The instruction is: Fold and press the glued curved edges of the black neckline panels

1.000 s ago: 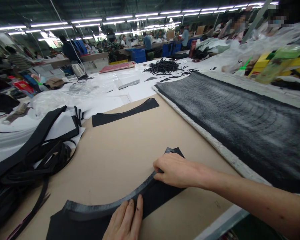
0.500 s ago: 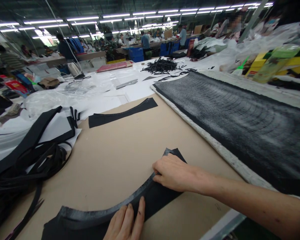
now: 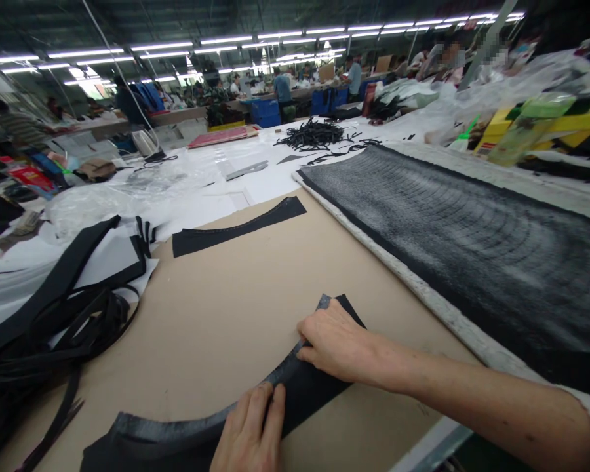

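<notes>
A long black fabric piece [image 3: 295,410] with a curved greyish edge lies across the tan board [image 3: 216,321] in front of me. My right hand [image 3: 332,337] is closed near its far right end, thumb and fingers pinching the curved edge. On the middle of the same piece rests my left hand [image 3: 253,426], its fingers laid out close together with the tips at the curved edge; its thumb is hidden. Farther back on the board lies a second curved black piece [image 3: 240,229], which neither hand touches.
Along the right runs a padded slab with a black, white-dusted surface [image 3: 452,229]. Black strips [image 3: 73,321] lie tangled over white sheets at the left. Behind are a heap of black scraps [image 3: 314,134], a grey flat tool [image 3: 247,170] and clear plastic [image 3: 93,203]. People work farther off.
My left hand has slid slightly up the black fabric piece, its fingertips now at the curved edge. My right hand keeps its pinch in nearly the same spot. The view has shifted slightly.
</notes>
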`<action>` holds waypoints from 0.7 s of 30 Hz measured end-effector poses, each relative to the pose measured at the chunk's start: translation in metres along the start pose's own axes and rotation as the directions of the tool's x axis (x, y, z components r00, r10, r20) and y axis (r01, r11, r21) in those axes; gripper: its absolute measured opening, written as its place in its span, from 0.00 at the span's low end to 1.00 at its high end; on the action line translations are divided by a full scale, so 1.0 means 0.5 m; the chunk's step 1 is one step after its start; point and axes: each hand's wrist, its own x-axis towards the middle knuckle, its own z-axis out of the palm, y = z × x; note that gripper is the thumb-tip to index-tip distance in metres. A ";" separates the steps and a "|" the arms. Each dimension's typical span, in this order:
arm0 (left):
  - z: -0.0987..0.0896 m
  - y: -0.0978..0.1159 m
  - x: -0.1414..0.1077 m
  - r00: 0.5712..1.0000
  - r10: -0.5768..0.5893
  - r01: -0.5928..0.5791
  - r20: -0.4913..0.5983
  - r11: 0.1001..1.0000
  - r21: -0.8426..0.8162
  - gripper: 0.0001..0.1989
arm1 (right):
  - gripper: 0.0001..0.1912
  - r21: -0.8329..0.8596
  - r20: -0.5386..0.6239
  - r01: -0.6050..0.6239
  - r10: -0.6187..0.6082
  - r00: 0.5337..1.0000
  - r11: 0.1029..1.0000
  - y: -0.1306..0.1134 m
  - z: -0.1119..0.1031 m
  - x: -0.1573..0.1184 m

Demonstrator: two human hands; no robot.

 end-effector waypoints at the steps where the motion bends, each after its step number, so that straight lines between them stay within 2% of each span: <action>1: 0.004 0.006 0.010 1.000 0.015 -0.015 -0.004 1.000 -0.018 0.27 | 0.11 -0.001 -0.020 -0.001 0.001 1.000 1.000 0.000 0.004 -0.002; 6: 0.033 0.042 0.045 0.993 -0.101 0.099 -0.062 0.994 -0.035 0.29 | 0.12 0.055 -0.068 -0.052 0.055 0.996 0.997 0.023 -0.002 -0.004; 9: 0.051 0.045 0.050 0.992 -0.058 0.057 -0.109 0.998 -0.015 0.27 | 0.14 0.180 -0.019 -0.119 0.125 0.992 0.976 0.065 -0.034 0.003; 13: 0.057 0.037 0.058 0.993 0.001 0.005 -0.118 0.999 0.054 0.24 | 0.09 0.325 0.085 -0.147 0.126 0.988 0.934 0.113 -0.066 0.006; 15: 0.053 0.035 0.064 0.993 0.002 0.007 -0.117 0.997 0.080 0.24 | 0.08 0.342 0.100 -0.145 0.117 0.988 0.928 0.121 -0.064 0.006; 21: 0.048 0.038 0.073 0.991 -0.009 0.023 -0.135 0.994 0.108 0.26 | 0.09 0.281 0.015 -0.139 0.141 0.990 0.950 0.122 -0.027 0.008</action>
